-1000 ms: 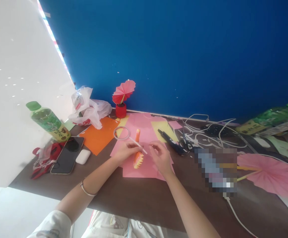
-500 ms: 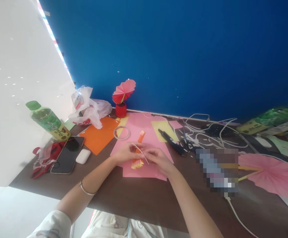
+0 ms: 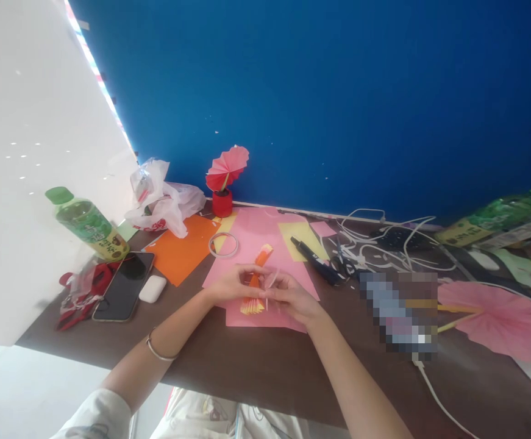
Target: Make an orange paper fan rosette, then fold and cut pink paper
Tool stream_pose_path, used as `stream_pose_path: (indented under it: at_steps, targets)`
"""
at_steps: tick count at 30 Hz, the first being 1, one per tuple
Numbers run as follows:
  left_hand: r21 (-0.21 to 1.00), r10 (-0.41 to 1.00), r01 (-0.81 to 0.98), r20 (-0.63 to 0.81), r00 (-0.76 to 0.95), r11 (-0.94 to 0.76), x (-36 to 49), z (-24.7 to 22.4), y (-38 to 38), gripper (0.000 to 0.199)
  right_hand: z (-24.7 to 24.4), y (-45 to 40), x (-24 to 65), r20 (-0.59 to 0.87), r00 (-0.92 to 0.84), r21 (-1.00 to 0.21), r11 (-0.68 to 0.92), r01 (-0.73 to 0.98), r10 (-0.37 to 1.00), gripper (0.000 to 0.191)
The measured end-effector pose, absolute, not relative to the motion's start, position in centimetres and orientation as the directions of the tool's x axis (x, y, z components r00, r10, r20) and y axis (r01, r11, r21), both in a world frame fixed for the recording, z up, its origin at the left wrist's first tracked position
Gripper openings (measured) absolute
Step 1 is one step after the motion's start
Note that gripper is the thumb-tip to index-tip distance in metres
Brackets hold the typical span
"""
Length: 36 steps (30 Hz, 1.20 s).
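Observation:
My left hand (image 3: 234, 284) is closed around the middle of a pleated orange-and-yellow paper strip (image 3: 253, 305), pinching it between thumb and fingers. The folds fan out below the fingers, and the other end shows above them. Beside it, my right hand (image 3: 296, 297) pinches a thin whitish strip (image 3: 272, 278) that curves up from the fingertips; its material I cannot make out. The fingertips of both hands nearly meet. Beneath the hands lie pink paper sheets (image 3: 251, 228). A roll of tape (image 3: 224, 245) rests at the upper left of these sheets.
A black utility knife (image 3: 313, 259) and scissors (image 3: 344, 266) lie to the right, near white cables (image 3: 384, 251). A phone (image 3: 125, 286), a white earbud case (image 3: 153, 288) and a green bottle (image 3: 89, 225) are at left. A pink paper flower (image 3: 227, 167) stands at the back.
The whitish strip has left its straight slant across the paper and now curves up in my right hand. My left hand now grips the pleated paper, its top end tilted slightly right.

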<state>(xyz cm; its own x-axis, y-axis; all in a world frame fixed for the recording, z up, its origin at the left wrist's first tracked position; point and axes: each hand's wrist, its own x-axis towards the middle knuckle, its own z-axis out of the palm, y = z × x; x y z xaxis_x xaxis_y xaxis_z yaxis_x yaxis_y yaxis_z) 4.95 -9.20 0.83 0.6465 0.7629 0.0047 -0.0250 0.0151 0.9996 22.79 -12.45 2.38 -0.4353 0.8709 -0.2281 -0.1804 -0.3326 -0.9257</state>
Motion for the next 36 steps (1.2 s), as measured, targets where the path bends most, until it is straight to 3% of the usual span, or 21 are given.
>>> stream_pose_path:
  at_steps: [8, 11, 16, 25, 36]
  targets:
    - [0.984, 0.836, -0.106, -0.065, 0.545, 0.145, 5.1, 0.6, -9.0, 0.039, 1.6, -11.7, 23.4, -0.066, -0.110, -0.900, -0.106, -0.422, 0.992, 0.024]
    - [0.978, 0.847, -0.152, -0.038, 0.530, 0.139, 5.2, 0.8, -9.1, 0.034, 1.5, -11.3, 23.3, -0.042, -0.007, -0.913, -0.042, -0.405, 0.999, 0.021]
    - [0.990, 0.862, -0.100, -0.033, 0.505, 0.096, 5.2, 1.0, -9.3, 0.045, 1.2, -11.4, 22.9, 0.055, 0.107, -0.961, 0.082, -0.265, 0.993, 0.016]
    - [0.992, 0.808, 0.074, -0.123, 0.576, 0.099, 5.1, 1.4, -10.0, 0.054, 2.2, -12.3, 22.5, 0.138, 0.032, -0.989, 0.140, -0.057, 0.990, 0.015]
    - [0.997, 0.786, 0.047, -0.075, 0.613, 0.059, 5.4, 1.0, -10.3, 0.053, 2.4, -12.7, 22.0, 0.113, 0.011, -0.992, 0.112, 0.056, 0.994, 0.019]
